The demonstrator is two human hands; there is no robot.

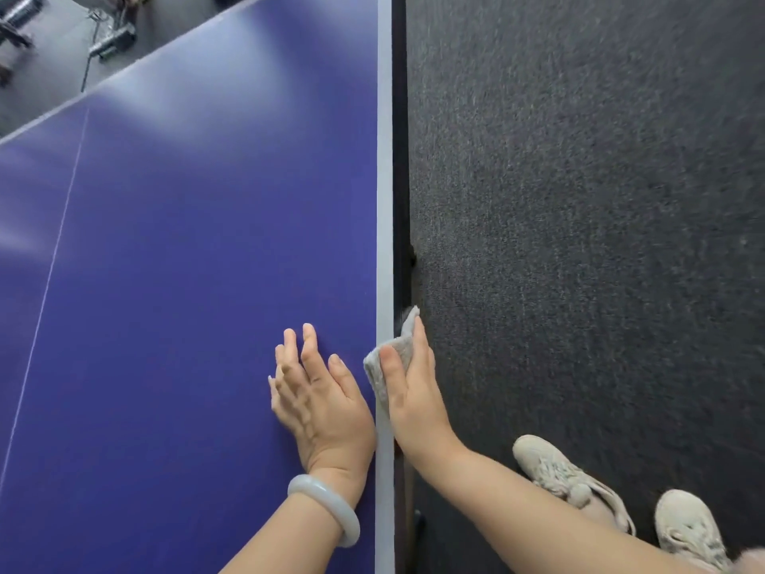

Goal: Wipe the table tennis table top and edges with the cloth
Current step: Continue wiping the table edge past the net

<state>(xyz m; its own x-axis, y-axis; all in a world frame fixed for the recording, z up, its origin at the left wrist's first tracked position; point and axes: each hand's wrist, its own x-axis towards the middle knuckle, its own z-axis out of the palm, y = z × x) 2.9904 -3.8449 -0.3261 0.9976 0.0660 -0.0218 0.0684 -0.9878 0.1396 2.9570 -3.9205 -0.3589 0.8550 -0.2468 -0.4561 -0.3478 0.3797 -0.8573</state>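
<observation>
The cloth point(404, 347) is folded over the tabletop point(186, 263) edge point(385, 200) and is pinched there between thumb and fingers of the right hand point(414, 395). The left hand point(318, 391) is laid flat, fingers released, on the tabletop just beside it. Edge wiping is judged to be in hand. Next, the cloth is to be slid along the edge under steady pressure.
</observation>
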